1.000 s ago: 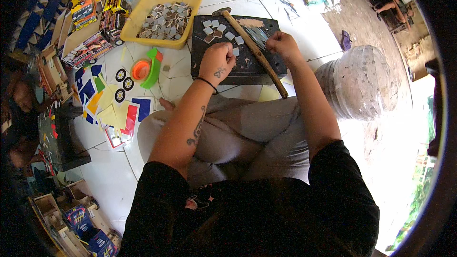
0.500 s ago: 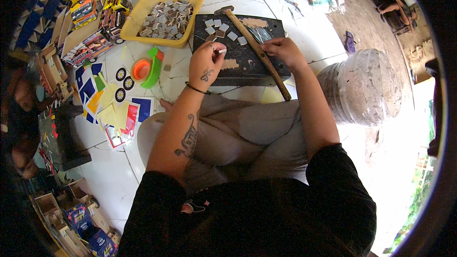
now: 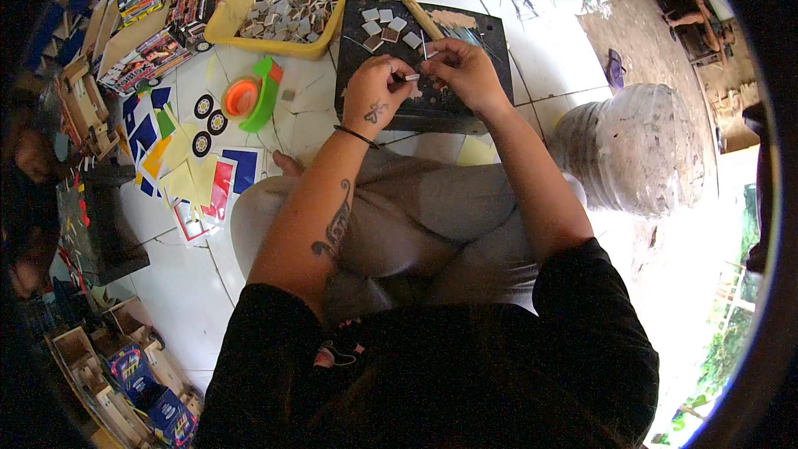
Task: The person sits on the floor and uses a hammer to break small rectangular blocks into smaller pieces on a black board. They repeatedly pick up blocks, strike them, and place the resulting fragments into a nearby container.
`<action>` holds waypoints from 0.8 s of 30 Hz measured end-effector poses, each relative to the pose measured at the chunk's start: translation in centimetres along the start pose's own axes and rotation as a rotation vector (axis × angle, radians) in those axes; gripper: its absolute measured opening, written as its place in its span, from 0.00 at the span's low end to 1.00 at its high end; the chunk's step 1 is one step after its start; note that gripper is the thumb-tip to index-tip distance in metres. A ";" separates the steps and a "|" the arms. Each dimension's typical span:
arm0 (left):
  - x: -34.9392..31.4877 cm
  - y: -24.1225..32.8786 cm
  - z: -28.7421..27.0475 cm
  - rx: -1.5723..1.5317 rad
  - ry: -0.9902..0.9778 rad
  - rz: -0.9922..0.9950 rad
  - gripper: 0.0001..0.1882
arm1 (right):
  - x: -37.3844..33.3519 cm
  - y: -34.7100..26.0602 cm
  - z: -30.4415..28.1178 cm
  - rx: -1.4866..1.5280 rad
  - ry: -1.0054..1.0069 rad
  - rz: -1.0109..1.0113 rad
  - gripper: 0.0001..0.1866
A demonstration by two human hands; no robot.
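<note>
Over the black block [image 3: 352,48], the left hand [image 3: 376,90] pinches a small pale piece [image 3: 411,77], the right hand [image 3: 465,75] a thin rod [image 3: 423,44] — seemingly a lining-up step. Next likely calls for steady alignment.

A: What floor do you get at your end?
B: On my feed, white tiles [image 3: 549,54] with dark joints, then a strip of brown ground [image 3: 657,62] at the upper right.
A: Any wall?
B: I see some tan wall [image 3: 736,104] past the ground. The left rim is in shadow, and I can make out a low black block [image 3: 125,262] there.
A: Light?
B: Strong from the right, washing that side white, with greenery [image 3: 730,337] at the lower right.
</note>
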State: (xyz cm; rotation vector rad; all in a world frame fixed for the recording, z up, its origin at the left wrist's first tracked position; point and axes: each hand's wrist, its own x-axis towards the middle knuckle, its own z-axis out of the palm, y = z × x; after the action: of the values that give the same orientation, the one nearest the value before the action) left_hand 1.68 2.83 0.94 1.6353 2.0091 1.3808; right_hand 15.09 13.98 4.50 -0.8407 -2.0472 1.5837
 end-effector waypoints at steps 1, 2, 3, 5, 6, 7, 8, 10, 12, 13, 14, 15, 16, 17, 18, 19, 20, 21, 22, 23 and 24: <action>0.1 0.0 -0.1 -0.013 -0.005 -0.003 0.07 | 0.0 0.0 0.1 -0.057 0.013 -0.028 0.08; 0.1 0.1 -0.1 -0.011 -0.012 -0.020 0.07 | 0.1 0.1 0.3 -0.114 0.025 -0.051 0.08; 0.1 0.1 -0.1 -0.008 -0.018 -0.037 0.07 | 0.1 0.1 0.4 -0.165 0.042 -0.083 0.08; 0.1 0.1 -0.3 0.005 -0.027 -0.031 0.08 | 0.1 0.1 0.7 -0.137 0.062 -0.083 0.07; 0.1 0.1 -0.4 0.015 -0.031 -0.008 0.08 | 0.1 0.1 0.7 -0.110 0.065 -0.084 0.07; 0.2 0.1 -0.4 0.024 -0.035 0.015 0.08 | 0.1 0.1 0.8 -0.172 0.069 -0.104 0.07; 0.2 0.1 -0.4 0.046 -0.043 0.006 0.08 | 0.1 0.0 0.8 -0.224 0.063 -0.121 0.07; 0.3 0.1 -0.4 0.078 -0.051 0.005 0.08 | 0.1 0.0 0.8 -0.306 0.061 -0.133 0.07; 0.3 0.0 -0.3 0.059 -0.036 0.021 0.10 | 0.2 0.0 0.7 -0.358 0.068 -0.135 0.06; 0.3 -0.1 -0.3 0.050 -0.033 0.018 0.10 | 0.2 0.1 0.7 -0.300 0.065 -0.120 0.06; 0.3 -0.1 -0.3 0.049 -0.018 0.036 0.10 | 0.2 0.1 0.7 -0.234 0.065 -0.112 0.06; 0.2 -0.2 -0.2 0.051 -0.014 0.036 0.10 | 0.2 0.1 0.7 -0.165 0.053 -0.130 0.05; 0.2 -0.2 -0.1 0.045 -0.006 0.041 0.10 | 0.3 0.2 0.7 -0.185 0.057 -0.123 0.05; 0.2 -0.3 -0.1 0.064 -0.009 0.042 0.10 | 0.3 0.2 0.7 -0.201 0.051 -0.140 0.05; 0.2 -0.4 -0.1 0.076 -0.008 0.050 0.10 | 0.4 0.2 0.7 -0.224 0.045 -0.161 0.05; 0.2 -0.5 0.0 0.084 -0.002 0.064 0.10 | 0.4 0.2 0.7 -0.259 0.049 -0.156 0.05; 0.2 -0.5 0.0 0.082 -0.002 0.061 0.10 | 0.4 0.2 0.7 -0.300 0.053 -0.155 0.05; 0.2 -0.5 0.0 0.076 0.004 0.064 0.10 | 0.4 0.2 0.7 -0.343 0.075 -0.121 0.05; 0.3 -0.5 0.0 0.070 0.009 0.067 0.10 | 0.4 0.2 0.7 -0.297 0.062 -0.197 0.05; 0.3 -0.5 0.0 0.063 0.009 0.053 0.10 | 0.3 0.1 0.7 -0.252 0.067 -0.238 0.05; 0.3 -0.5 0.0 0.056 0.009 0.040 0.10 | 0.2 0.0 0.8 -0.214 0.061 -0.289 0.05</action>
State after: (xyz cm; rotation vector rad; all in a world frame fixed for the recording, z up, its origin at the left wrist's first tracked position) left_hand 1.25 3.07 0.69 1.7040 2.0493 1.3595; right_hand 14.42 13.61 4.25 -0.6195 -2.2051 1.1872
